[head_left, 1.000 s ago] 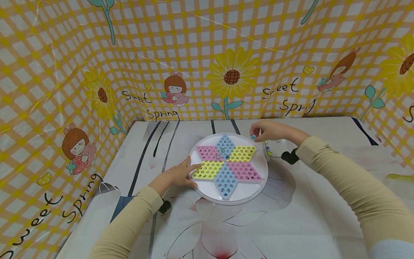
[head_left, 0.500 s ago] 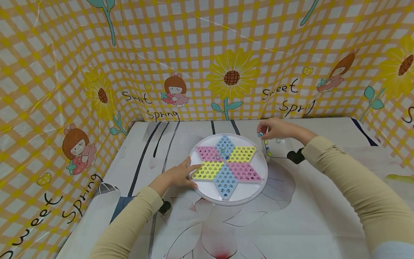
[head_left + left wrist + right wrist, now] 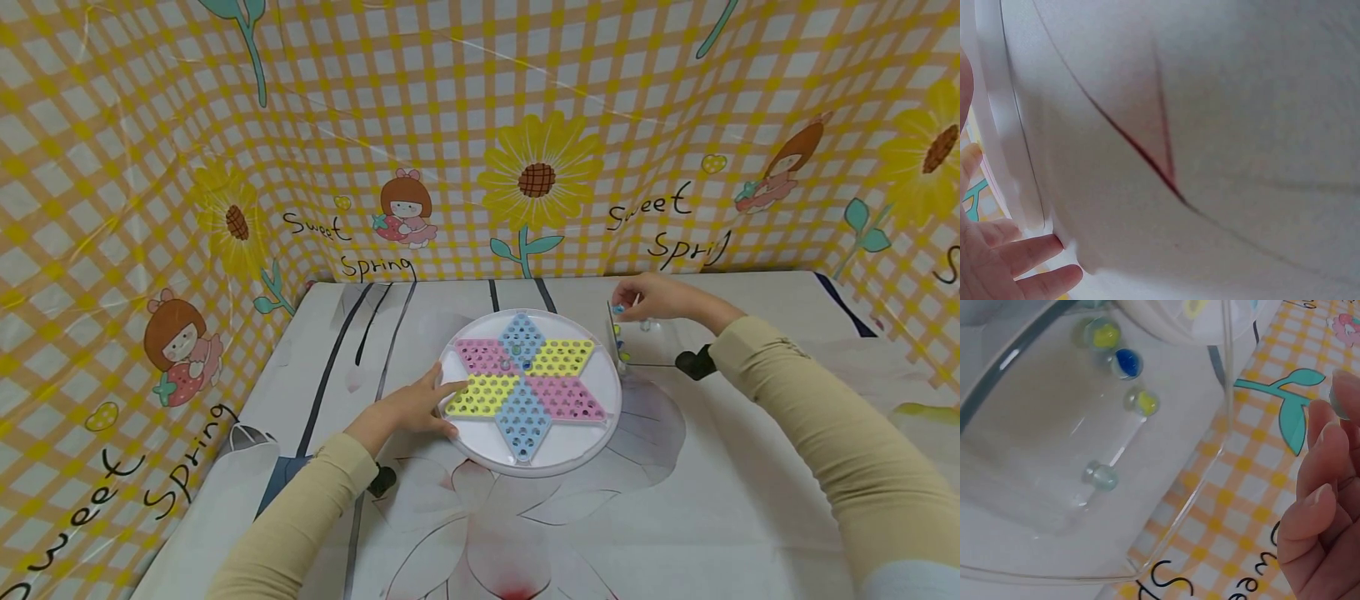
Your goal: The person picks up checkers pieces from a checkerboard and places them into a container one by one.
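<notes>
A round white Chinese checkers board [image 3: 581,446] lies on the table, its star of pink, yellow and blue points dotted with holes. Several marbles [image 3: 516,350] sit near the star's middle and upper point. My left hand [image 3: 408,407] rests at the board's left rim, fingers spread; the left wrist view catches its fingertips [image 3: 1069,273] beside that edge. Between thumb and fingers, my right hand [image 3: 658,296] pinches a bluish marble [image 3: 618,309] over a clear plastic box [image 3: 651,364]. In the right wrist view the held marble [image 3: 1337,403] is mostly hidden by the fingers.
Inside the box lie several loose marbles, among them a blue one [image 3: 1127,364], a yellow one [image 3: 1142,401] and a pale one [image 3: 1101,476]. A yellow checked cloth [image 3: 465,233] rises behind the white table cover [image 3: 720,467] and along its sides.
My right hand has moved right with the marble, from beside the board's upper right edge to over the clear box. The left hand and the board have stayed put.
</notes>
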{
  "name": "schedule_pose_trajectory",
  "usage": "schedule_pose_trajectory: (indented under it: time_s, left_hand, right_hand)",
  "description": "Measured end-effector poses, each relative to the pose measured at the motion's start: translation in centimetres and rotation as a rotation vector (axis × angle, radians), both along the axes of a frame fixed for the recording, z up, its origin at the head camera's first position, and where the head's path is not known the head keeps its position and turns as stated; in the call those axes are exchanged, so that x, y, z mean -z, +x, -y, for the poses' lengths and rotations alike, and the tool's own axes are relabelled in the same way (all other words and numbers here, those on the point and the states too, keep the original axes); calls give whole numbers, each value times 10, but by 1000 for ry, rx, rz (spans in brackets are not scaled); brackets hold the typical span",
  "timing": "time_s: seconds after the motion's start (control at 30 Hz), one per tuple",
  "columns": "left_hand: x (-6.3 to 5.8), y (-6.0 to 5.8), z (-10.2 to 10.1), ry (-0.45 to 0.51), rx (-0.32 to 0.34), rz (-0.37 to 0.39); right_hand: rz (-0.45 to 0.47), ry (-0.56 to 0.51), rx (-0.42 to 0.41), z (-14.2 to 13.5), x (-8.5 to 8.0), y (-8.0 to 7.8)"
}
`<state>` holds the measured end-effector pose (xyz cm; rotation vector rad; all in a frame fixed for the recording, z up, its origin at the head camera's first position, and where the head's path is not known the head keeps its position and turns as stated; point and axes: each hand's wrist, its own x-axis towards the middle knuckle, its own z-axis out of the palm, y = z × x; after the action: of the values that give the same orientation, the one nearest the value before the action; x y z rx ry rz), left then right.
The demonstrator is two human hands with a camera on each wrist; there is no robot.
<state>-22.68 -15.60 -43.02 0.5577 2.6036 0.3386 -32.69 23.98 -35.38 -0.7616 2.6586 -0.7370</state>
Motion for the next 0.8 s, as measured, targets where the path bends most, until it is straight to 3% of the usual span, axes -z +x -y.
schedule_pose_trajectory:
  time_s: [0.5, 0.8]
  left_hand:
    - [2, 0, 1, 8, -8, -9]
    - [3, 0, 1, 14, -23, 0]
  right_hand:
    - [108, -4, 88, -17, 10, -3]
    - [148, -37, 71, -29, 18, -3]
